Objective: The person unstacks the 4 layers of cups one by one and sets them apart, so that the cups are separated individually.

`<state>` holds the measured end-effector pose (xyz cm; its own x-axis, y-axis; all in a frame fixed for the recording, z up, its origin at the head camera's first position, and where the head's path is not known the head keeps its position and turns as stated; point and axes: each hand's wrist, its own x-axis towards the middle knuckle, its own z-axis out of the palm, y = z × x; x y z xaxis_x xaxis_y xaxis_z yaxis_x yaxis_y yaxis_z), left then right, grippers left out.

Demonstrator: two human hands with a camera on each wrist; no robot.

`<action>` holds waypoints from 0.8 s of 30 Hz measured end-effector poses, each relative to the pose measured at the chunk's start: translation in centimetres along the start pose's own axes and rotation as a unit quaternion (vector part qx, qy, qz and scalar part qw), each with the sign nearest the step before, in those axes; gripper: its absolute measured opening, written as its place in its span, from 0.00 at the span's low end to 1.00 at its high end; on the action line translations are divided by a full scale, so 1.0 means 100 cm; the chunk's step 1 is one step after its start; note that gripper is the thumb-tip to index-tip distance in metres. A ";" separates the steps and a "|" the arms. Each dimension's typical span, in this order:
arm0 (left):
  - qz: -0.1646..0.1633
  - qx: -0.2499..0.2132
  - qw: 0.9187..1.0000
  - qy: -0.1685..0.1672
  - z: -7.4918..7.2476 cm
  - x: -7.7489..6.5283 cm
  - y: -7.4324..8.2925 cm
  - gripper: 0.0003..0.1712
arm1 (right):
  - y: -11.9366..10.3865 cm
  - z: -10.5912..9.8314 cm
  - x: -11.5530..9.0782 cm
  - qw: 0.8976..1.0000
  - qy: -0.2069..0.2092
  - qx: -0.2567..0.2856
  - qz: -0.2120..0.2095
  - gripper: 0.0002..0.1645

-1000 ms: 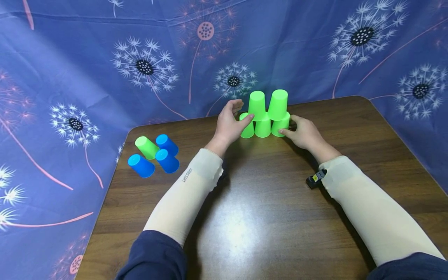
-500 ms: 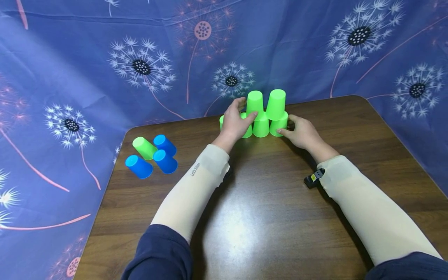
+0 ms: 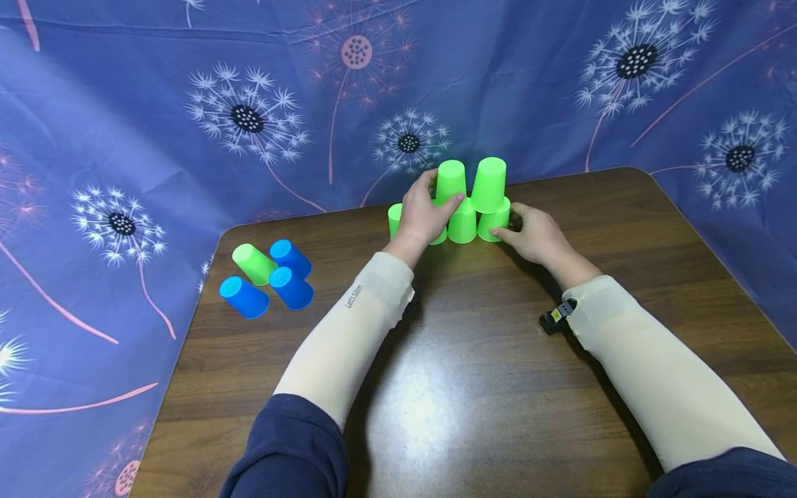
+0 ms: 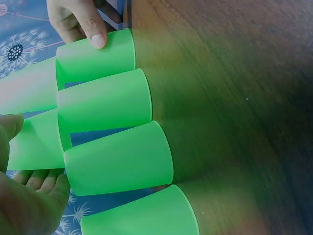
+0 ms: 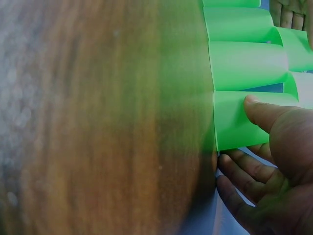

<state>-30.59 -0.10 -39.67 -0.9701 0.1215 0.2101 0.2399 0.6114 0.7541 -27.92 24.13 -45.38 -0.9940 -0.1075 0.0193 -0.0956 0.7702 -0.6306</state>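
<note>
Upside-down green cups stand in two rows at the far edge of the table. My left hand is around the left cup of the upper row, thumb across its front and fingers at its left side. Beside it stands the right upper cup. With thumb and fingers on either side, my right hand holds the right-end cup of the lower row. The left-end lower cup stands slightly apart in the left wrist view; my left hand partly covers it in the head view.
At the left of the wooden table stand a lone green cup and three blue cups, all upside down and close together. A blue cloth with dandelion prints hangs right behind the table's far edge.
My left hand has moved right and closed in on the left upper cup, uncovering part of the left-end lower cup. My right hand stays at the right-end cup.
</note>
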 end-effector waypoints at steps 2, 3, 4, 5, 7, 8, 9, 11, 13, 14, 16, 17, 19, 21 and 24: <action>-0.001 0.001 1.000 0.002 -0.001 0.000 0.000 0.39 | -0.001 0.000 0.001 1.000 0.001 0.001 -0.002 0.38; -0.002 0.002 1.000 0.002 -0.001 0.000 0.000 0.39 | -0.001 0.000 0.001 1.000 0.001 0.002 -0.003 0.38; -0.004 0.002 1.000 0.003 -0.002 0.000 0.000 0.39 | -0.001 0.000 0.001 1.000 0.002 0.002 -0.003 0.38; -0.006 0.003 1.000 0.003 -0.002 -0.001 0.000 0.39 | -0.001 0.000 0.001 1.000 0.002 0.002 -0.004 0.38; -0.008 0.005 1.000 0.003 -0.004 -0.001 0.001 0.39 | -0.002 0.000 0.002 1.000 0.003 0.000 -0.004 0.37; -0.009 0.005 1.000 0.004 -0.005 -0.002 0.001 0.39 | -0.002 0.000 0.002 1.000 0.003 -0.001 -0.005 0.37; -0.009 0.005 1.000 0.004 -0.006 -0.003 0.001 0.39 | -0.002 0.000 0.002 1.000 0.004 -0.002 -0.005 0.37; -0.005 0.005 1.000 0.008 -0.009 -0.005 0.001 0.39 | -0.002 0.000 0.003 1.000 0.004 -0.004 -0.006 0.37; -0.002 0.003 1.000 0.011 -0.012 -0.007 0.002 0.38 | -0.003 0.000 0.003 1.000 0.003 -0.003 -0.006 0.37; -0.001 0.001 1.000 0.013 -0.014 -0.009 0.002 0.38 | -0.003 0.000 0.003 1.000 0.003 -0.002 -0.006 0.37; -0.003 -0.005 1.000 0.014 -0.019 -0.013 0.002 0.37 | -0.002 0.001 0.003 1.000 0.001 -0.001 -0.005 0.37; -0.005 -0.011 1.000 0.014 -0.021 -0.015 0.002 0.37 | -0.002 0.001 0.003 1.000 0.001 -0.001 -0.004 0.38; -0.007 -0.020 1.000 0.014 -0.025 -0.020 0.001 0.36 | -0.001 0.001 0.002 1.000 0.000 -0.001 -0.002 0.37; -0.005 -0.031 0.999 0.016 -0.030 -0.024 -0.001 0.36 | 0.000 0.002 0.002 1.000 0.001 -0.003 -0.001 0.37; -0.002 -0.040 0.999 0.025 -0.040 -0.032 -0.003 0.35 | 0.000 0.001 0.001 1.000 0.001 -0.006 0.001 0.36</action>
<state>-27.41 -3.78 -38.09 -0.9685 0.0786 0.2362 0.2399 0.5475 0.8017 -28.00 24.02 -45.46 -0.9943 -0.1048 0.0207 -0.0949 0.7775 -0.6217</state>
